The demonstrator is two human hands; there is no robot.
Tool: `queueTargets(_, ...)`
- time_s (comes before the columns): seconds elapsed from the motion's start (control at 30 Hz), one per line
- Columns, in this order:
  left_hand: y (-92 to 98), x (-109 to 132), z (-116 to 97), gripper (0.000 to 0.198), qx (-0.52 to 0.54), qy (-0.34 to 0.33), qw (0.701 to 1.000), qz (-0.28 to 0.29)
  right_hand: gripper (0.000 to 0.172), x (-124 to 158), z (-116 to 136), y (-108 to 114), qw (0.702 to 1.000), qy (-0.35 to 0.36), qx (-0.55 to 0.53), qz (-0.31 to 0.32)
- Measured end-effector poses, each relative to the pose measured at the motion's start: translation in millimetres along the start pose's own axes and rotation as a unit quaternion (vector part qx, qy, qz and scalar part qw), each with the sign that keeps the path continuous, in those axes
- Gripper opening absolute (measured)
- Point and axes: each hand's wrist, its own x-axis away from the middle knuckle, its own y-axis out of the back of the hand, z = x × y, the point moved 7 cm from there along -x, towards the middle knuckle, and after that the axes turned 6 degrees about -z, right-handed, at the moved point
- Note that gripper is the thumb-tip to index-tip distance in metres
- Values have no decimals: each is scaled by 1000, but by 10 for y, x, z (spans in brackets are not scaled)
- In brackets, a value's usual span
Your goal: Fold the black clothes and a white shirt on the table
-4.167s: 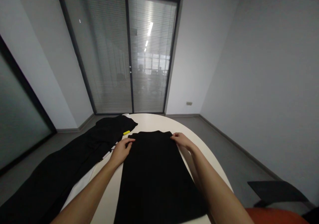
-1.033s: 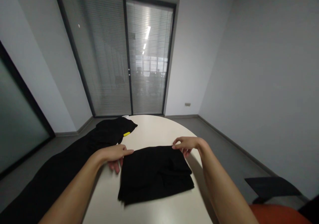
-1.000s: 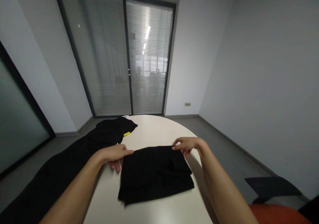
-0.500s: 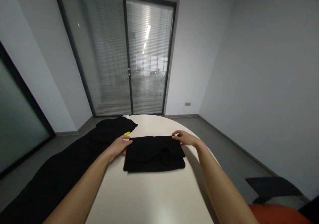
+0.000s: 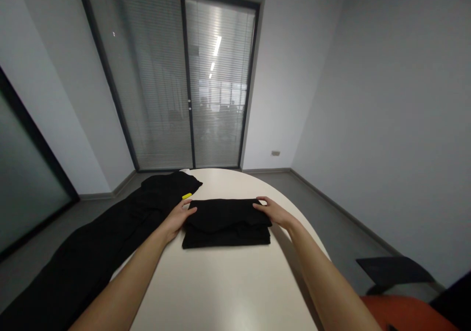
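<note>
A folded black garment (image 5: 226,223) lies on the pale table in front of me, its layers stacked and the front edges showing. My left hand (image 5: 180,216) grips its far left corner, thumb on top and the other fingers partly hidden at the side. At the far right corner, my right hand (image 5: 271,211) pinches the cloth, with the thumb over the upper layer. The top layer droops unevenly over the lower folds. What kind of garment it is cannot be made out.
Another black garment (image 5: 121,223) spreads along the table's left side and hangs over the edge. A yellow object (image 5: 187,196) sits near my left hand. The white table (image 5: 221,287) has a rounded far end. An orange chair (image 5: 401,314) with a black armrest (image 5: 397,270) stands at right.
The folded garment's top layer lies a little flatter and smoother near its front. My right thumb has moved further over the cloth. Both hands stay at the far corners.
</note>
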Motion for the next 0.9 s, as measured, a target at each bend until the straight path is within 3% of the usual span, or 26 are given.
queueTargets(0.13,61,-64,80,49,-44,-20,998,-37,67,66,-103,-25,997,-30,-36,-61)
queueTargets(0.27,110,-58,104,46,-78,-38,995,-54,58,85,-129,-100,993,-18,-111,-36)
queueTargets(0.4,62,49,176,63,-47,-66,997,-4,79,38,-175,-164,980,30,-196,7)
queueTargets(0.5,23,124,164,79,24,-124,992,26,78,-13,-167,-147,971,100,-215,-8)
queueTargets(0.63,59,101,124,75,-9,-181,983,-11,66,-39,-159,-131,967,139,-208,-40)
queueTargets(0.77,91,13,183,63,-66,-190,980,-9,72,-37,-178,-184,976,138,-166,-27)
queueTargets(0.9,146,-9,262,60,-75,-193,978,-7,58,-12,-132,-169,975,201,-66,-64)
